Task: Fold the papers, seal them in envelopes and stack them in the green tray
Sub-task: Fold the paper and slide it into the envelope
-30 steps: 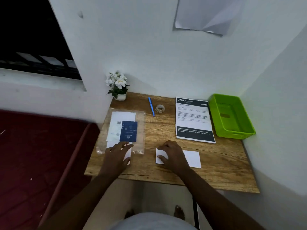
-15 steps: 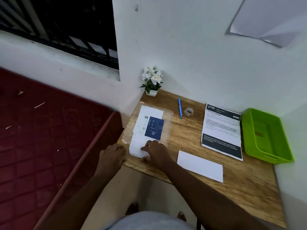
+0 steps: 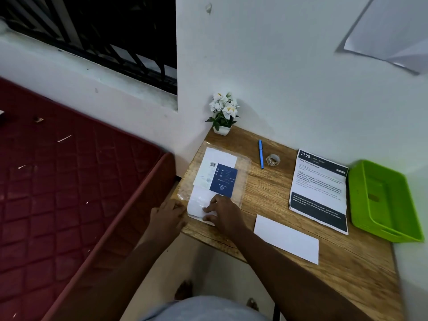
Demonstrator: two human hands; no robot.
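Note:
A clear plastic pack (image 3: 240, 179) of white envelopes with a blue card inside lies at the table's left side. One white envelope (image 3: 196, 205) sticks out of its near end. My right hand (image 3: 223, 213) reaches across and pinches that envelope's near edge with bent fingers and thumb. At the table's left edge my left hand (image 3: 168, 214) grips the pack's near left corner. A folded white paper (image 3: 287, 238) lies free near the front edge. A printed sheet (image 3: 319, 188) lies beside the green tray (image 3: 361, 205) at the far right; nothing shows inside the tray.
A blue pen (image 3: 261, 154) and a small tape roll (image 3: 273, 160) lie at the back of the wooden table (image 3: 347, 262). A potted white flower (image 3: 223, 114) stands in the back left corner. A red mattress (image 3: 69, 193) sits left of the table; walls close off the back and right.
My right hand left the folded white paper and crossed left to the envelope pack. My left hand slid from the pack's top to its near left corner. The view swung left.

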